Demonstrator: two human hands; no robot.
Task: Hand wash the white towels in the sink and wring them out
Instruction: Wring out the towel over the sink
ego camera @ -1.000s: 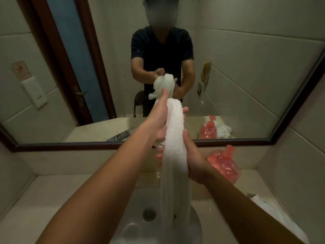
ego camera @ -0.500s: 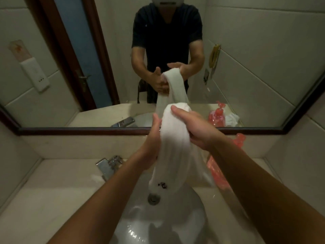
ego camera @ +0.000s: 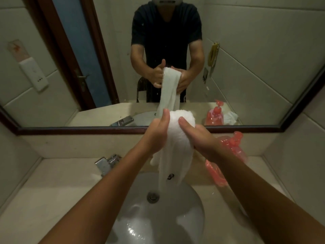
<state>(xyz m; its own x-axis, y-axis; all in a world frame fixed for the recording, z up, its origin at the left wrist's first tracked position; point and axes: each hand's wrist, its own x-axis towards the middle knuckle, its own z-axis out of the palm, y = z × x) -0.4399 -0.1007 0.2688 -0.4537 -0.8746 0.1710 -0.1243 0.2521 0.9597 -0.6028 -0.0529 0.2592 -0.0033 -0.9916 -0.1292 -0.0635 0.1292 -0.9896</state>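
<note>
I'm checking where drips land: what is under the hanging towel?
The towel, gripped by left hand and right hand, hangs over the sink basin, its tail near the drain. The rim behind it is hidden.

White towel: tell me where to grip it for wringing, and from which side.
Probably its thick folded top, from both sides, where the left hand and right hand hold the white towel. It hangs upright in a narrow bunch above the sink, so opposed side grips allow twisting.
</note>
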